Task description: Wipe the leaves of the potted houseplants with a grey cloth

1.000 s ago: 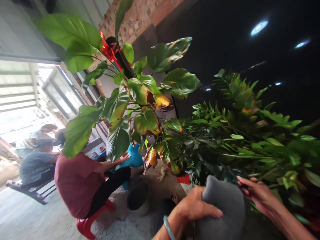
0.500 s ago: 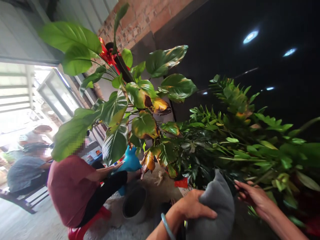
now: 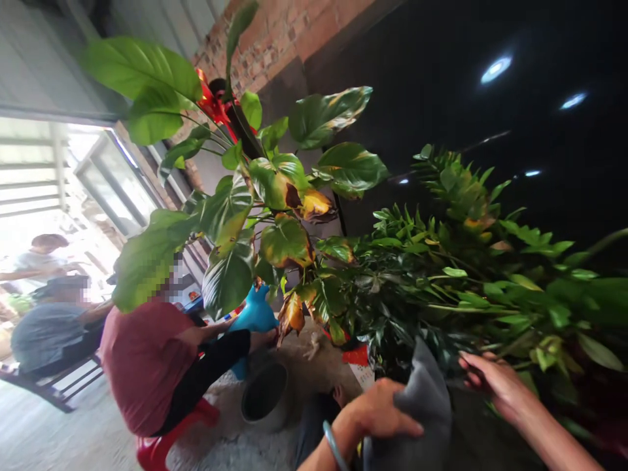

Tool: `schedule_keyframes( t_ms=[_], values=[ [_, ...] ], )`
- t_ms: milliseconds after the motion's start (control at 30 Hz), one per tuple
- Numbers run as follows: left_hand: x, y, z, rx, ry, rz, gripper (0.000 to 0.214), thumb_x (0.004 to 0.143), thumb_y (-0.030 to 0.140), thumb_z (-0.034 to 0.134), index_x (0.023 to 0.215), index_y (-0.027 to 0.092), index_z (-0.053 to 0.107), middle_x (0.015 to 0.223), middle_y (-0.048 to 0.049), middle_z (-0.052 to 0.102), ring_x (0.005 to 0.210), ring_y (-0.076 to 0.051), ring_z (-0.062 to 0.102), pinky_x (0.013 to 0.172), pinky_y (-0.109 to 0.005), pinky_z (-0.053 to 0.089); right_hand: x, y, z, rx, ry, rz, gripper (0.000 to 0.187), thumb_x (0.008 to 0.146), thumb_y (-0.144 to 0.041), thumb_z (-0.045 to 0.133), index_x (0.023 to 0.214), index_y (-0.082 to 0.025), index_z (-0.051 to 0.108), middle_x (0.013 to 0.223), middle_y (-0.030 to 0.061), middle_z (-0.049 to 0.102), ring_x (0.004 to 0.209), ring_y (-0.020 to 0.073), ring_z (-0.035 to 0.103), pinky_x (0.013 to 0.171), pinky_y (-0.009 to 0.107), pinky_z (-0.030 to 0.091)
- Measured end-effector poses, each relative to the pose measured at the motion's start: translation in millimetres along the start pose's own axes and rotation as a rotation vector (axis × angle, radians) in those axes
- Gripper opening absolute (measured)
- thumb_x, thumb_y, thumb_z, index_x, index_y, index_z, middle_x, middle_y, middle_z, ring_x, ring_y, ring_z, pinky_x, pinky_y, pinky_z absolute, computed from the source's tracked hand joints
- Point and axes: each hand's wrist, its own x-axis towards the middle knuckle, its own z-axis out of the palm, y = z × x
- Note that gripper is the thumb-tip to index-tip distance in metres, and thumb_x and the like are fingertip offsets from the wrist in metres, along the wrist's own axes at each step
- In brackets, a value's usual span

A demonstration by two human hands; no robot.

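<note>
My left hand (image 3: 380,412), with a pale bangle (image 3: 333,445) at its wrist, grips a piece of grey cloth (image 3: 429,412) at the lower middle right. The thumb lies across the front of the cloth, whose upper corner stands up in a point. To the right, my right hand (image 3: 498,383) is closed in a pinch beside the cloth, apart from it. Whatever sits between those fingertips is too small and dark to make out. Dense green foliage (image 3: 456,304) rises just behind both hands.
A tall potted plant (image 3: 287,242) with browning leaves stands ahead. Left of it, a person in a red shirt (image 3: 142,366) sits on a red stool (image 3: 179,432) near a grey bucket (image 3: 265,396) and a blue object (image 3: 258,311). Two more people are at far left.
The grey cloth has gone from a rounded, puffed shape to a narrower, flatter one in my left hand. My right hand stays pinched in nearly the same place.
</note>
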Motion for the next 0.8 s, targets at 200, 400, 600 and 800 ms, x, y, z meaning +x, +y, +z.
schedule_keyframes(
  t_ms=[200, 400, 600, 800],
  values=[
    [-28.8, 1.3, -19.5, -0.153, -0.025, -0.037, 0.018, 0.05, 0.026, 0.076, 0.067, 0.021, 0.074, 0.065, 0.0037, 0.063, 0.067, -0.017, 0.056, 0.077, -0.034, 0.048, -0.6, -0.4, -0.9, -0.021, -0.038, 0.002, 0.024, 0.038, -0.021, 0.077, 0.038, -0.021, 0.053, 0.032, -0.0039, 0.048, 0.029, 0.0075, 0.041, 0.032, 0.02, 0.041],
    [-9.0, 55.8, -27.1, -0.57, 0.052, 0.185, 0.048, 0.041, 0.042, 0.086, 0.078, 0.014, 0.074, 0.072, -0.002, 0.066, 0.066, -0.016, 0.057, 0.072, -0.03, 0.047, 2.2, 2.4, -4.4, -0.041, -0.107, 0.029, 0.021, 0.048, -0.023, 0.075, 0.042, -0.021, 0.055, 0.032, -0.0046, 0.044, 0.032, 0.0091, 0.044, 0.037, 0.021, 0.045],
    [22.1, 35.9, 1.1, -0.335, 0.132, 0.12, 0.026, 0.048, 0.035, 0.077, 0.066, 0.017, 0.069, 0.061, 0.0016, 0.06, 0.061, -0.016, 0.052, 0.065, -0.029, 0.044, 9.1, 5.0, -8.3, -0.061, -0.054, 0.044, 0.021, 0.05, -0.017, 0.075, 0.041, -0.02, 0.056, 0.033, -0.0025, 0.048, 0.03, 0.0088, 0.043, 0.033, 0.02, 0.043],
    [-24.5, 30.6, -21.9, -0.13, -0.039, 0.095, 0.017, 0.054, 0.028, 0.074, 0.068, 0.017, 0.074, 0.059, 0.0045, 0.06, 0.062, -0.015, 0.056, 0.065, -0.029, 0.044, 7.4, 5.2, -11.7, -0.041, -0.046, 0.053, 0.022, 0.048, -0.015, 0.078, 0.042, -0.019, 0.057, 0.033, -0.0016, 0.05, 0.029, 0.009, 0.044, 0.032, 0.021, 0.043]
  ],
)
